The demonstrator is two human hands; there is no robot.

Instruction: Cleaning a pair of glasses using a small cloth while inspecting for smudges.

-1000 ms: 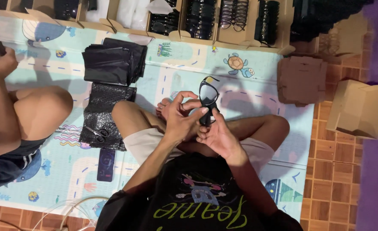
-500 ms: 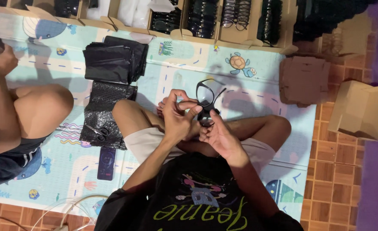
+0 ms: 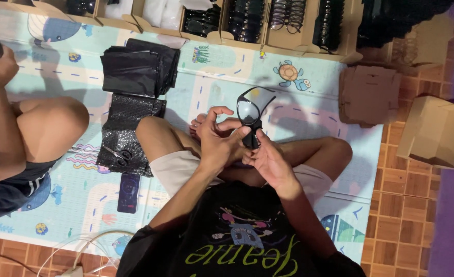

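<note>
Glasses (image 3: 251,115), lower lens behind hands (image 3: 242,149)

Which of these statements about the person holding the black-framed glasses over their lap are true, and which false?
1. Both hands, left hand and right hand, hold the black-framed glasses. True.
2. A pair of scissors lies on the black bubble-wrap sheet. True.
3. The dark phone lies on the brown tiled floor. False: it lies on the patterned play mat.
4. The folded brown cardboard box sits on the mat. False: it stands off the mat, on the floor at the right.
</note>
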